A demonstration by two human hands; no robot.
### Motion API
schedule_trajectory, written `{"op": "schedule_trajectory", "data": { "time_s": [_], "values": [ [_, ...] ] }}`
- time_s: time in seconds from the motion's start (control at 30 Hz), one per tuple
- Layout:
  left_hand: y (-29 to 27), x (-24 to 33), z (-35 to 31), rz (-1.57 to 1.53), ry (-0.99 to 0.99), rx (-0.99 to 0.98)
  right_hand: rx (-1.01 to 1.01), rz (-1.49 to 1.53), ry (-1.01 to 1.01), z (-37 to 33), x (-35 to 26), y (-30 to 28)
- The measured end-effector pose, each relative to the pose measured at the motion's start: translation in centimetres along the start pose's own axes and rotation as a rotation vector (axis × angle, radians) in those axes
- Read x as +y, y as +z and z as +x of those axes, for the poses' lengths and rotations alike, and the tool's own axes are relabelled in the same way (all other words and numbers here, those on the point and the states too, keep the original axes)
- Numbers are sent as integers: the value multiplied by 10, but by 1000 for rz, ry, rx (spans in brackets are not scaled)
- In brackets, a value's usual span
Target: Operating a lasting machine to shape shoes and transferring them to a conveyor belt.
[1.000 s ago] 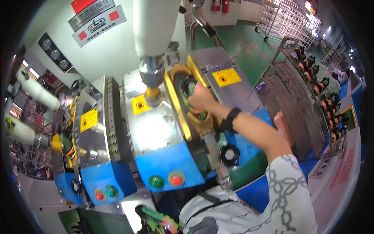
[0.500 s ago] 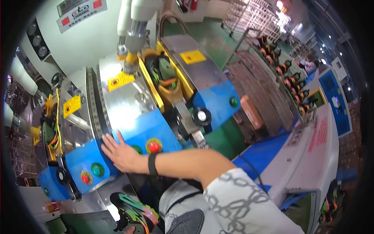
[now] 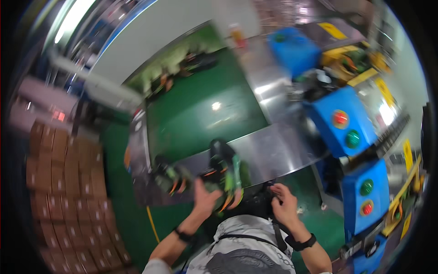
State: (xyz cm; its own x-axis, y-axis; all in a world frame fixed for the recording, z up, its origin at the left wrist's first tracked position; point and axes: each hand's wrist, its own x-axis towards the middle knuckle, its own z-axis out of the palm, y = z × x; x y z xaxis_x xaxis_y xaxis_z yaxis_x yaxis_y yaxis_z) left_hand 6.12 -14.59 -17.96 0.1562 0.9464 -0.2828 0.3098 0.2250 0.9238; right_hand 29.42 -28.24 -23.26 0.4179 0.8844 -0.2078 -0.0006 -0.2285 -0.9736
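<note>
Dark shoes with green and orange trim lie about the near edge of a metal-framed table [image 3: 283,141]. My left hand [image 3: 205,198] is closed at the side of one shoe [image 3: 230,171], its toe pointing toward me; blur partly hides the fingers. To its left sits another similar shoe [image 3: 169,176] on the table edge. My right hand [image 3: 285,205] hovers in front of my waist, right of the shoe. Its fingers are bent, with a gap to the thumb, and I make out nothing in them.
A machine with blue button panels [image 3: 342,121] stands at the right, with a shoe [image 3: 353,61] clamped in its yellow holder. More shoes [image 3: 198,61] lie at the far side of the green tabletop [image 3: 200,109]. Brown boxes [image 3: 68,196] are stacked at the left.
My view has swung from the machine to the table. My right hand has left the blue panel and is now before my waist. The shoe at my left hand has come to the table edge.
</note>
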Motion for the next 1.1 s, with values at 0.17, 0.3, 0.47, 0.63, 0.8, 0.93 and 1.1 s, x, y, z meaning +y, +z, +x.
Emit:
{"op": "schedule_trajectory", "data": {
  "time_s": [0.17,0.3,0.47,0.63,0.8,0.93,1.1],
  "values": [
    [-25,-53,70,175,-73,-97,-222,-65,96,40,-52,62],
    [-95,-48,48,285,323,-15,-233,74,336,58,-79,125],
    [-204,-94,41,169,-74,648,-150,-378,252,60,-5,236],
    [-236,-159,109,-66,-381,411,70,-359,419,83,-14,265],
    [-218,-86,140,-320,-326,239,127,285,625,85,-69,214],
    [-198,-54,160,-204,-446,-165,256,701,299,28,-82,183],
    [-168,0,144,-115,-74,-928,590,685,-142,-105,-153,230]
  ]
}}
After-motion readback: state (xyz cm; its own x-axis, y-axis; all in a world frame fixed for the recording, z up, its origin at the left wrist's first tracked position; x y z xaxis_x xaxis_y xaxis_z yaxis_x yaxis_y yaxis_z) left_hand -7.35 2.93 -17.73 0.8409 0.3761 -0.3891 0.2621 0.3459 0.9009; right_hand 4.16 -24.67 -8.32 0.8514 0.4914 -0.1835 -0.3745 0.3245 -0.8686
